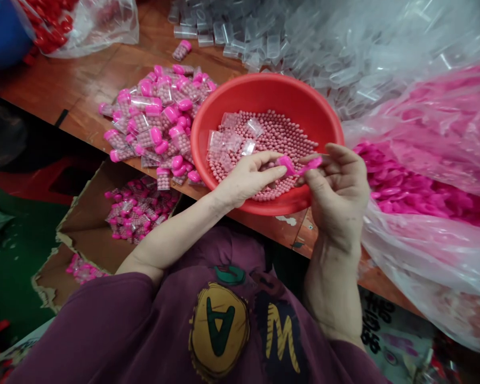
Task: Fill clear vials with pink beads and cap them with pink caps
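Above the red bowl (268, 85) my two hands meet, each pinching bright pink plastic. Thumb and fingers of my left hand (252, 176) are closed on a pink cap (287, 164). My right hand (338, 184) pinches another pink cap piece (313, 163) close beside it; whether the two pieces are joined, I cannot tell. Small pink beads (282, 133) fill the bottom of the bowl. Several clear plastic containers (230, 141) lie on the beads at the bowl's left side.
Left of the bowl is a heap of bead-filled containers with pink caps (156, 117). More lie in a cardboard box (92, 234) below the table edge. Clear containers (272, 45) are piled behind. At right, a plastic bag (436, 250) holds pink caps (408, 186).
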{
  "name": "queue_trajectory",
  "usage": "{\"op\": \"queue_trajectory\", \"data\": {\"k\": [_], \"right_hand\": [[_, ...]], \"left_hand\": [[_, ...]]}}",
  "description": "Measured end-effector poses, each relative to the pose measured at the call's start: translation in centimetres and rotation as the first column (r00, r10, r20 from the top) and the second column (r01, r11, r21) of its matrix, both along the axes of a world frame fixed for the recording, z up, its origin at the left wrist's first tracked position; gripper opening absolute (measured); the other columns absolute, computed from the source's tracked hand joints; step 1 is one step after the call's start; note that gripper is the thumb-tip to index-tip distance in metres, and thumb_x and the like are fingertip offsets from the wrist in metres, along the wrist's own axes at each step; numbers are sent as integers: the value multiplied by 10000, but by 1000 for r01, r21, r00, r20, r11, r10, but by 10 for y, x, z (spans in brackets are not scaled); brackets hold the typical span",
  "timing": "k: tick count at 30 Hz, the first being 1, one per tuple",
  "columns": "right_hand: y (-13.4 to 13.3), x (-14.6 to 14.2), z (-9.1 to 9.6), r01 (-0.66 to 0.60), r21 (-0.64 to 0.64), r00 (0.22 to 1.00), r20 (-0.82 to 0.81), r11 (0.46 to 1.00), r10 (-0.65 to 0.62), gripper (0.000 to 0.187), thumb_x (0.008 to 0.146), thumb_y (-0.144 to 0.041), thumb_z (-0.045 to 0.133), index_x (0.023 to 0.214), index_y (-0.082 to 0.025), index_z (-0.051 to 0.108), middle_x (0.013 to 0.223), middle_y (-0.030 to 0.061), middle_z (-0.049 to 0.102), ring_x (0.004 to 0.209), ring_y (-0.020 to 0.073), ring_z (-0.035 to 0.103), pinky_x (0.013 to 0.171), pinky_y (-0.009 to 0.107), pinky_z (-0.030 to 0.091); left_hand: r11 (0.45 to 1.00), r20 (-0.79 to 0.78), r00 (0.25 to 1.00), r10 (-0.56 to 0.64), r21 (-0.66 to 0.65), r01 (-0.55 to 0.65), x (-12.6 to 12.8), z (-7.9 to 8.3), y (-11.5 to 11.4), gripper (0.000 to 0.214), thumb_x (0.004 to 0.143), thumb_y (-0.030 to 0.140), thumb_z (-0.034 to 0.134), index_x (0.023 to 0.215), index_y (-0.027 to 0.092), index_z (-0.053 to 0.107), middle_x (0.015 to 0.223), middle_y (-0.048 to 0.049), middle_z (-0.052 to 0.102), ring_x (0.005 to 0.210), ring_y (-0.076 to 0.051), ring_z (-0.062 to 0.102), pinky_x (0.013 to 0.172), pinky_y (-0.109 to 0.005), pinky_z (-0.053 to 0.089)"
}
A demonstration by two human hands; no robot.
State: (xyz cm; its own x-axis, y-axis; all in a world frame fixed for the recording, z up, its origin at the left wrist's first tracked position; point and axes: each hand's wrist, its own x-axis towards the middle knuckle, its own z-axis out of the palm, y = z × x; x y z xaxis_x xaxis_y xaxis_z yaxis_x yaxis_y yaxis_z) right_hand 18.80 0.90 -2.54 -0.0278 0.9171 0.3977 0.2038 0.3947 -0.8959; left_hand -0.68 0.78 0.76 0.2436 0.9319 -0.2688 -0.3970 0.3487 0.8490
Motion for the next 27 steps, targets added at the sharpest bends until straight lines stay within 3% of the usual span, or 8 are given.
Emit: {"op": "queue_trajectory", "data": {"k": [5, 9, 11, 13, 16, 19, 27], "right_hand": [[-10, -13, 6, 47, 39, 981, 187, 998, -53, 273, 1071, -413, 707, 1318, -334, 790, 1256, 72, 784, 1050, 253, 785, 919, 463, 723], [-16, -20, 2, -39, 167, 906, 421, 985, -36, 566, 986, -355, 758, 1540, -292, 660, 1414, 142, 691, 1274, 336, 721, 1112, 579, 661], [-15, -27, -7, -19, 245, 837, 535, 969, -119, 721, 947, -382, 789, 1615, -230, 562, 1457, 193, 653, 1364, 400, 660, 1200, 681, 581], [-12, -36, -14, 29, 329, 765, 600, 944, -233, 728, 968, -401, 747, 1617, -163, 515, 1449, 233, 642, 1371, 436, 637, 1205, 752, 534], [-7, -46, -18, 49, 425, 681, 648, 904, -341, 661, 1003, -387, 667, 1578, -103, 509, 1375, 251, 671, 1283, 426, 672, 1126, 730, 573], [-1, -44, -17, 7, 461, 648, 674, 887, -355, 670, 982, -403, 671, 1555, -90, 527, 1328, 245, 698, 1232, 410, 698, 1097, 677, 598], [3, -35, -18, 8, 388, 612, 727, 922, -311, 729, 912, -418, 707, 1551, -111, 537, 1370, 245, 709, 1290, 421, 684, 1124, 652, 577]], "left_hand": [[998, -8, 1000, -24, 62, 25, 3, -6, 2, 80, 970, 118, 770, 1042, 150, 785, 959, -17, 768, 927, -125, 698, 956, -261, 553], [999, -42, 999, 27, 26, -26, 6, -8, 3, 95, 982, 94, 742, 1055, 145, 777, 891, 1, 735, 819, -109, 660, 853, -248, 554], [999, -66, 997, 48, 13, -47, 7, -9, 4, 84, 995, 100, 739, 1056, 146, 776, 832, 18, 700, 734, -94, 617, 777, -238, 537], [998, -68, 995, 70, 12, -69, 8, -10, 6, 76, 1000, 95, 739, 1048, 143, 774, 804, 24, 688, 703, -87, 607, 748, -230, 532], [995, -41, 994, 103, 4, -103, 8, -11, 8, 92, 997, 72, 737, 1052, 138, 770, 804, 25, 693, 708, -86, 621, 745, -218, 538], [994, -6, 995, 99, -35, -99, 8, -10, 8, 127, 1016, 87, 730, 1126, 147, 754, 835, 23, 697, 722, -89, 630, 755, -220, 543], [985, 9, 990, 140, -108, -138, 9, 5, 6, 240, 1013, -25, 684, 1139, 165, 608, 925, 29, 687, 835, -80, 638, 903, -228, 527]]}}
